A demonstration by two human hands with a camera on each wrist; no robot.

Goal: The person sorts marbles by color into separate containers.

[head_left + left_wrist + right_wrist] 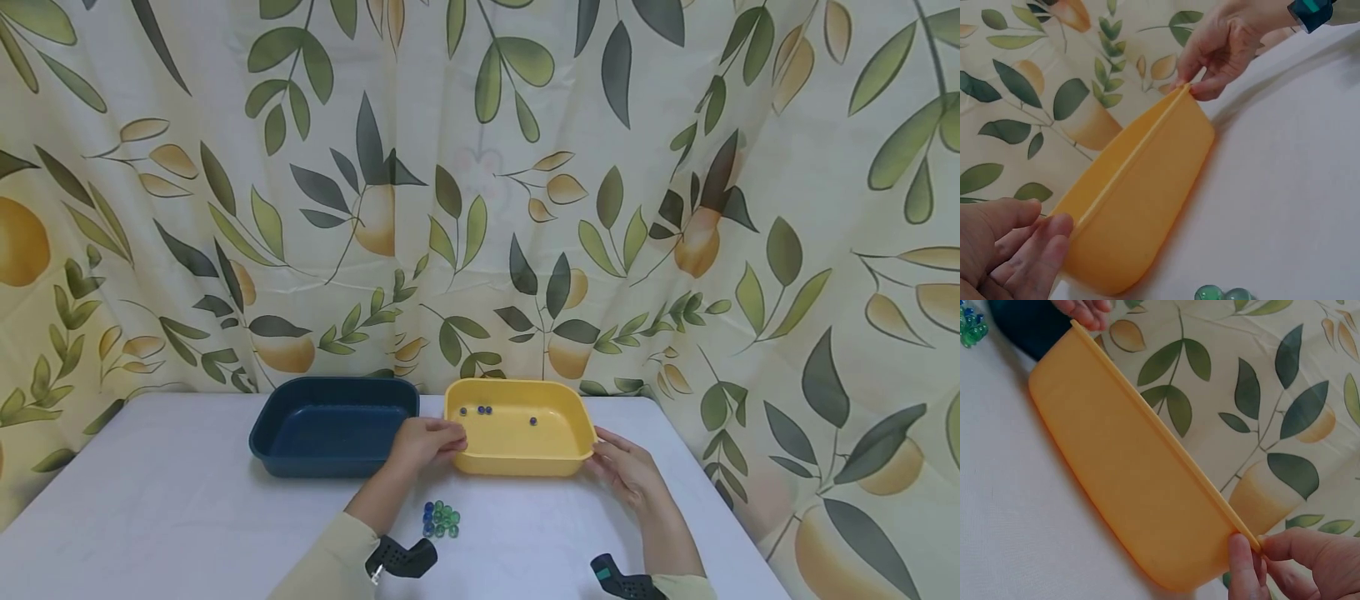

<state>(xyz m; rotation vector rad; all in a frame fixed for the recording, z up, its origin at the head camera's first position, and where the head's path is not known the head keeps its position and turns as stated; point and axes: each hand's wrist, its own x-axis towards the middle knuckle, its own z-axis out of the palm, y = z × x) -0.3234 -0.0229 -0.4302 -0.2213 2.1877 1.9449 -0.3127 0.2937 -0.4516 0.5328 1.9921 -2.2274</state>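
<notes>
A yellow tray (pixel 517 465) stands on the white table with several dark blue marbles (pixel 485 410) scattered inside it. My left hand (pixel 424 442) pinches the tray's rim at its left end, thumb and fingers on either side of the wall. At the opposite end my right hand (pixel 628 471) pinches the rim the same way, as the right wrist view shows with the right hand (pixel 1297 559) at the corner. In front of the trays lies a cluster of green marbles (pixel 442 518) and blue marbles (pixel 428 518), near my left forearm.
A dark blue tray (pixel 333 467) stands just left of the yellow one, nothing visible inside it. Behind the white table (pixel 187 508) hangs a curtain (pixel 480 208) printed with leaves and fruit. Each wrist wears a black strap-on device (pixel 405 557).
</notes>
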